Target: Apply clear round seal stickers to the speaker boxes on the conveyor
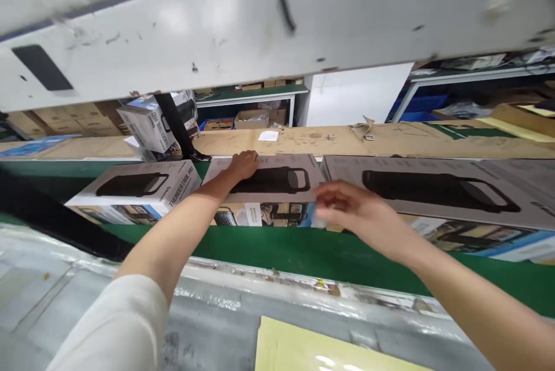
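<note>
A printed cardboard box [277, 210], showing a black handled product on its top, sits on a green conveyor belt [269, 249] in the middle of the head view. Over the far edge of its top, my left hand [245, 164] is bent with its fingers curled, holding the box. My right hand [347, 203] is at the box's right end, by the gap to the neighbouring box. Its fingers are curled together and blurred by motion. A small whitish smear shows at the fingertips; what it is cannot be made out.
Similar boxes stand on the belt to the left [130, 186] and right [433, 192]. A grey-white beam [243, 24] crosses overhead. More printed boxes [151, 122] are stacked beyond a black post [177, 128]. A yellow sheet [321, 348] lies in front on the plastic-covered surface.
</note>
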`<state>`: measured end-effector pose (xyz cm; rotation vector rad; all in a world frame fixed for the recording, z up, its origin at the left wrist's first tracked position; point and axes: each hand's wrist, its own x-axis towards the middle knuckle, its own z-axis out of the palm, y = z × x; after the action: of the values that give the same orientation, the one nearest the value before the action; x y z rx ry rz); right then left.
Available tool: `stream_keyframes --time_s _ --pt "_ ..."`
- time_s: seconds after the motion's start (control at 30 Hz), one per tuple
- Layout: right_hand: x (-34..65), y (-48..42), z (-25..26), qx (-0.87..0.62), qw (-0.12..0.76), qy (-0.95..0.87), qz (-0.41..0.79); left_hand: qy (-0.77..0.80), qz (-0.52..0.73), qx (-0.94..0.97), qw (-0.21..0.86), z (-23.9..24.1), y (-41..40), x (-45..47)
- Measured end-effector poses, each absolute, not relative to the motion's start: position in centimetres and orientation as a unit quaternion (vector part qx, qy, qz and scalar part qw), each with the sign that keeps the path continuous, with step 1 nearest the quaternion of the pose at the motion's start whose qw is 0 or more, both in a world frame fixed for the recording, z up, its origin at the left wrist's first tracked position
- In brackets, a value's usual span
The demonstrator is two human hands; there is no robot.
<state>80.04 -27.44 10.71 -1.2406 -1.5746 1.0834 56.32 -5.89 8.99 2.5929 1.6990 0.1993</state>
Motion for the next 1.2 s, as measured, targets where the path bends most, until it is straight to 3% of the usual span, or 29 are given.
stream_keyframes --time_s 0.2,0.33,0.63,0.87,1.03,1.2 --pt "74.5 -12.1 9.9 -0.424 0.443 -0.717 0.333 0.518 0.043 0.854 0.027 8.0 -7.4 52.7" --pt "72.3 -8.0 8.4 -0.446 0.411 -0.725 0.325 0.519 0.041 0.854 0.016 7.5 -7.3 52.4" --pt "70.1 -5.6 7.2 -0.483 0.361 -0.747 0.28 0.53 0.045 0.847 -0.004 6.6 -7.0 52.1" --pt "70.4 -7.1 6.2 -0.509 0.377 -0.757 0.159 0.522 0.057 0.851 0.001 6.6 -7.1 51.4" --pt "70.0 -9.5 5.1 -0.42 0.255 -0.864 0.106 0.525 0.051 0.849 -0.002 6.9 -7.6 51.0" --pt "68.2 -8.7 6.4 -0.521 0.188 -0.813 0.179 0.519 0.035 0.854 -0.003 7.6 -8.3 50.3"
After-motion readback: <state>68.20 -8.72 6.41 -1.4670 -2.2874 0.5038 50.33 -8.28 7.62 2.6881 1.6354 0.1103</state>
